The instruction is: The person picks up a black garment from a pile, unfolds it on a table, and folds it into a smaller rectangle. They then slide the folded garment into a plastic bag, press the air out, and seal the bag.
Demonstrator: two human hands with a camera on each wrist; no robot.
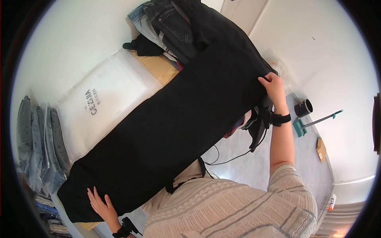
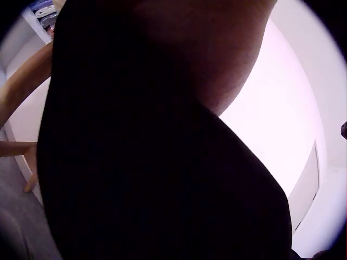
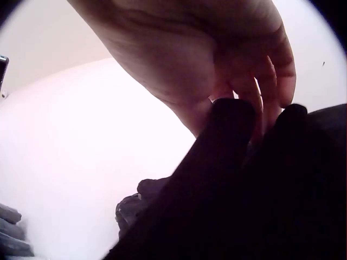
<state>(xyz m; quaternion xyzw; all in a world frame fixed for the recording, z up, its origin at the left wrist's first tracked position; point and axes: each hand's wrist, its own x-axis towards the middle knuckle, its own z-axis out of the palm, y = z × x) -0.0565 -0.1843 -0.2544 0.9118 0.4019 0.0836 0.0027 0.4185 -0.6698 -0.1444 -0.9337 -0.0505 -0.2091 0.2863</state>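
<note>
Long black trousers (image 1: 154,123), laid flat and folded lengthwise, stretch diagonally across the head view. My left hand (image 1: 102,204) rests on their lower left end with the fingers straight. At the far upper right end, my right hand (image 1: 273,88) pinches the edge of the cloth between thumb and fingers. The right wrist view shows the fingers (image 3: 265,89) bent down over a raised fold of dark cloth (image 3: 233,116). In the left wrist view, dark cloth (image 2: 146,162) fills most of the picture and hides the fingertips; part of the palm shows above.
A clear plastic bag (image 1: 115,99) with printed lettering lies beside the trousers on a wooden table (image 1: 156,67). Piled jeans and dark clothes (image 1: 170,29) stand behind. Bagged garments (image 1: 39,139) line the left side. A black cable (image 1: 234,158) hangs near a dustpan (image 1: 299,127) on the floor.
</note>
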